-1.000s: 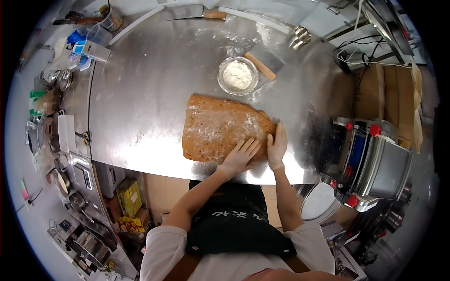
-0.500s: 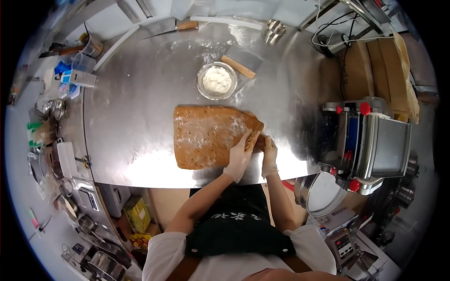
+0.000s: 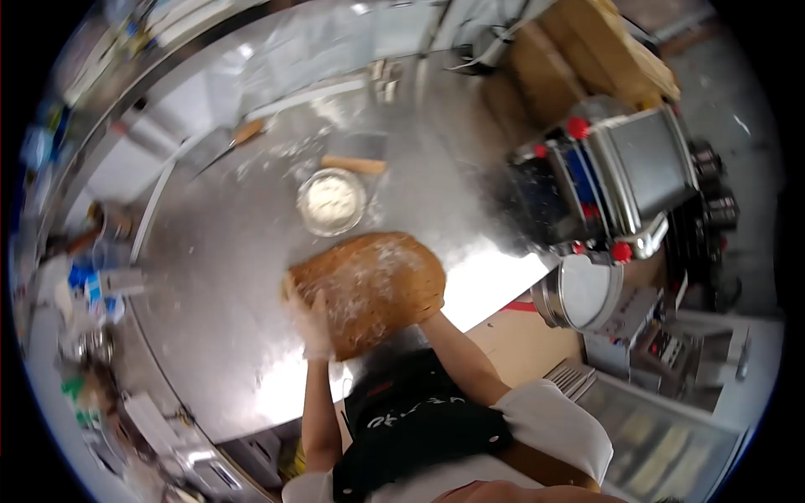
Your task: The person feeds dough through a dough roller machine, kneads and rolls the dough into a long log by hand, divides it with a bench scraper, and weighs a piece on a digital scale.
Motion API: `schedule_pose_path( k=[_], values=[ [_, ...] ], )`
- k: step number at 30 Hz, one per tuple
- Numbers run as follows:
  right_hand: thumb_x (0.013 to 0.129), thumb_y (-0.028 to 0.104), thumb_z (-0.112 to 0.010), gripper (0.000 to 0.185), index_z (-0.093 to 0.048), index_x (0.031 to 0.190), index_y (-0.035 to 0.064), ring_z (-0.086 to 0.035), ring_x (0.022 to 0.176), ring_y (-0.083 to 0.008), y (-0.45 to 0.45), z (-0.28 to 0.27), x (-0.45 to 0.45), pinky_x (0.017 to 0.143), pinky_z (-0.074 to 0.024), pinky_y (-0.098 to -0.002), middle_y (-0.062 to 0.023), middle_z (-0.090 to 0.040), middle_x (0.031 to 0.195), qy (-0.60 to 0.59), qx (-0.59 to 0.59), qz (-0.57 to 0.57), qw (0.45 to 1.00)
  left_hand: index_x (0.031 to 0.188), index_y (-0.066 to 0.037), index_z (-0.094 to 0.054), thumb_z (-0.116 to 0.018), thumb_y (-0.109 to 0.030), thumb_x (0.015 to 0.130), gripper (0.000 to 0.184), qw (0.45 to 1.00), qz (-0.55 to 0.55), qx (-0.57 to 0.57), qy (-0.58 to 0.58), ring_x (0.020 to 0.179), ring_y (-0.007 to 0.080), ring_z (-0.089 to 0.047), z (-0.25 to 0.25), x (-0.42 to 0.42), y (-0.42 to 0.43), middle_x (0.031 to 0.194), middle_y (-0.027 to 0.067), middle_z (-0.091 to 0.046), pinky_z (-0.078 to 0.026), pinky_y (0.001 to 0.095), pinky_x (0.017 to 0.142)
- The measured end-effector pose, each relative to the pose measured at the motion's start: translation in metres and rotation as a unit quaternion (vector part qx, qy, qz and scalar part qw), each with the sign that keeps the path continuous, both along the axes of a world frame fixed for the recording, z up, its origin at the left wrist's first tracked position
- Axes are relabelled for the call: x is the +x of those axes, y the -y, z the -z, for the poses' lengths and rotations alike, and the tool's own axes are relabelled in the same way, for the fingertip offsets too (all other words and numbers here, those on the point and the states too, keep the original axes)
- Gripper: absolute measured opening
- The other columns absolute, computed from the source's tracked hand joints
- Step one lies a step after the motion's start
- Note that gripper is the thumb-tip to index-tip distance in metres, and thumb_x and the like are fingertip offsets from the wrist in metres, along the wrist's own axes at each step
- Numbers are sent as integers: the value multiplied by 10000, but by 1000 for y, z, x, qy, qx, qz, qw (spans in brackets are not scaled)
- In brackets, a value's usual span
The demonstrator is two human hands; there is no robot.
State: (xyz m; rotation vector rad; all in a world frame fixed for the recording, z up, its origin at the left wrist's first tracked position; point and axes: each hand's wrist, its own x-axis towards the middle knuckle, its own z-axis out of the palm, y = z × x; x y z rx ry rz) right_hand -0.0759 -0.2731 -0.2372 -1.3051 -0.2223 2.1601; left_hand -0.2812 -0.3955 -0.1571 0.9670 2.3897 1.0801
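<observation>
A broad slab of brown dough (image 3: 373,285), dusted with flour, is raised toward me at the front of the steel table, its right end rounded. My left hand (image 3: 312,327), in a thin see-through glove, grips its left edge. My right hand (image 3: 432,317) is at the lower right edge, with its fingers hidden beneath the dough. Beyond the slab stands a glass bowl of white flour (image 3: 331,201). Just behind the bowl lies a dough scraper with a wooden handle (image 3: 354,164).
A wooden-handled knife (image 3: 247,132) and a metal cup (image 3: 386,81) are at the back of the table (image 3: 210,243). On the right stand a roller machine with red knobs (image 3: 620,176), brown paper sacks (image 3: 545,63) and a round sieve (image 3: 589,289). Containers crowd the left side.
The dough has come up off the table, held at both ends. My left hand has moved from the dough's right end to its left edge. The camera view has rotated and blurred.
</observation>
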Motion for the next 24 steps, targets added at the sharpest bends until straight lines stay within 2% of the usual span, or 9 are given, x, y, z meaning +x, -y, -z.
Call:
schedule_pose_path(
  k=[1, 3, 7, 12, 14, 15, 17, 21, 24],
  values=[
    [1024, 583, -422, 433, -590, 1101, 192, -505, 754, -132, -1, 6, 4, 669, -422, -282, 23, -521, 885, -9, -5, 1, 1000, 1534, -5, -353, -731, -151, 866, 781, 991, 22, -13, -131, 1381, 450, -415, 10, -6, 6, 1512, 263, -426, -364, 519, 1138],
    [1034, 551, -414, 429, -580, 1157, 175, -523, 820, -151, -7, 15, 12, 734, -427, -295, 4, -539, 958, -26, -20, 0, 999, 1595, -25, -221, -715, -315, 885, 912, 959, 134, -165, -188, 1519, 446, -183, 27, -3, 13, 1643, 246, -212, -189, 559, 1224],
    [1054, 487, -398, 440, -559, 1271, 140, -560, 953, -187, -23, 47, 43, 866, -439, -320, -33, -577, 1104, -59, -49, -14, 997, 1592, 8, -192, -712, -423, 878, 983, 943, 167, -229, -175, 1547, 412, -112, 24, 15, 3, 1645, 262, -189, -88, 536, 1255],
    [1078, 407, -377, 481, -533, 1413, 97, -605, 1118, -233, -54, 97, 100, 1030, -454, -351, -80, -624, 1286, -103, -77, -76, 989, 1533, 10, -335, -804, -288, 812, 911, 970, 119, -93, -189, 1440, 411, -334, 13, 36, -40, 1517, 270, -391, -250, 513, 1209],
    [1064, 326, -423, 436, -571, 1392, 79, -644, 1093, -251, -70, 8, 110, 1016, -485, -356, -102, -670, 1241, 84, 89, -175, 977, 1473, -18, -444, -859, -149, 748, 846, 983, 100, 32, -152, 1287, 401, -492, -4, 62, -80, 1378, 259, -513, -401, 489, 1110],
    [1045, 261, -472, 382, -615, 1342, 68, -673, 1035, -259, -77, -84, 106, 968, -514, -355, -115, -706, 1160, 252, 195, -239, 917, 1472, -24, -449, -857, -153, 757, 834, 986, 111, 68, -107, 1265, 390, -509, -11, 79, -105, 1370, 251, -519, -417, 481, 1089],
    [1020, 210, -560, 323, -647, 1279, 37, -705, 906, -275, -80, -69, 139, 873, -560, -350, -140, -729, 1014, 413, 421, -298, 751, 1457, -34, -469, -855, -155, 773, 794, 985, 124, 120, -5, 1216, 358, -542, -28, 119, -158, 1345, 227, -534, -451, 458, 1044],
    [937, 110, -660, 313, -649, 1245, 53, -699, 932, -346, -93, -207, 210, 790, -559, -403, -176, -712, 1087, 365, 537, -215, 729, 1360, -35, -540, -829, -230, 836, 629, 946, 140, 122, 266, 1059, 233, -574, -105, 209, -273, 1186, 122, -561, -497, 370, 932],
    [863, -10, -726, 323, -675, 1179, 32, -709, 857, -246, -127, -294, 290, 736, -567, -351, -132, -724, 1009, 408, 695, -162, 569, 1293, -15, -560, -710, -493, 918, 626, 870, 194, 63, 449, 866, 153, -552, -135, 253, -357, 995, 55, -537, -507, 297, 803]
  ],
)
